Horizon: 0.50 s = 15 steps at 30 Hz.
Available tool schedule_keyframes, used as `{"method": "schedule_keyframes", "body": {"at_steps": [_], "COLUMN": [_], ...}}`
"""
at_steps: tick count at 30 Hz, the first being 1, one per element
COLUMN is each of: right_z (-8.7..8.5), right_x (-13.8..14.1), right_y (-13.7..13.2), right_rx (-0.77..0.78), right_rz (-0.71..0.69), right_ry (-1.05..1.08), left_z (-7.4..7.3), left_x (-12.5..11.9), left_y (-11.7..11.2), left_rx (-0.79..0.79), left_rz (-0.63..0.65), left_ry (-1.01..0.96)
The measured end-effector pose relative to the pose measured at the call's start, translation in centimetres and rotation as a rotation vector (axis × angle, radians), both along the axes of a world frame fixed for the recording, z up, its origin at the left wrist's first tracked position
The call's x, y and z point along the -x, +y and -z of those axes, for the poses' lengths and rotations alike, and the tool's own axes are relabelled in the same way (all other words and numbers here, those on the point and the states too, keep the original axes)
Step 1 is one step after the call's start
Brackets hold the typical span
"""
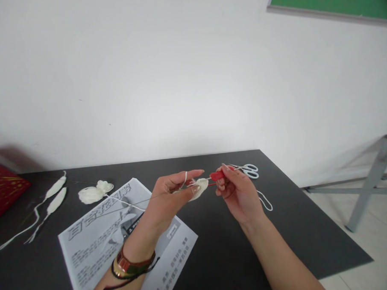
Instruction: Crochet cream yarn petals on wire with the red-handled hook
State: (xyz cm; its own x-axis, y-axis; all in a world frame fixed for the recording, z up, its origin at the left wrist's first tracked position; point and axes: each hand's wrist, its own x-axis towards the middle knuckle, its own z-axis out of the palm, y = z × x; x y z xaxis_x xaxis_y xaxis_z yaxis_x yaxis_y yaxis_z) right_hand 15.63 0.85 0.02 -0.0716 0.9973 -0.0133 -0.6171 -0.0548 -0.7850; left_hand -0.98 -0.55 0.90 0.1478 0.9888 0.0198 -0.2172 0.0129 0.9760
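My left hand (167,199) pinches a small cream crocheted piece (201,187) between thumb and fingers, above the printed sheet. A strand of white yarn loops over its index finger, and a thin dark wire runs out to the left from this hand. In my right hand (239,196) is a crochet hook with a red handle (217,175), its metal shaft meeting the crocheted piece. The hook's tip is hidden in the stitches. White yarn (128,203) trails from a small yarn bundle (93,194) on the left toward my left hand.
White-handled scissors (250,171) lie behind my right hand, near a yarn loop (265,201). Two cream crocheted petals (57,200) with tails rest at left, beside a red box (6,187). A printed sheet (79,261) covers part of the black table (230,254), which meets a white wall.
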Motion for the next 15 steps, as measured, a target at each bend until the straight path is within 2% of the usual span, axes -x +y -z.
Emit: {"method": "schedule_keyframes", "body": {"at_steps": [6,9,12,15], "right_z": [0.2,0.5,0.8,1.1], "right_x": [0.3,0.1,-0.2,-0.4], "right_y": [0.0,0.4,0.8,1.1], "right_rx": [0.004,-0.002,0.023,0.088], "right_rz": [0.010,-0.011,-0.099,-0.215], "right_ry": [0.003,0.046,0.074,0.060], "left_z": [-0.2,-0.7,-0.7,-0.1], "left_x": [0.4,2.0,3.7,4.6], "left_y": [0.2,0.4,0.8,1.4], "left_rx": [0.015,0.021,-0.048,-0.059], "left_rz": [0.057,0.245,0.464,0.612], "left_ry": [-0.069,-0.094,-0.136,-0.037]}}
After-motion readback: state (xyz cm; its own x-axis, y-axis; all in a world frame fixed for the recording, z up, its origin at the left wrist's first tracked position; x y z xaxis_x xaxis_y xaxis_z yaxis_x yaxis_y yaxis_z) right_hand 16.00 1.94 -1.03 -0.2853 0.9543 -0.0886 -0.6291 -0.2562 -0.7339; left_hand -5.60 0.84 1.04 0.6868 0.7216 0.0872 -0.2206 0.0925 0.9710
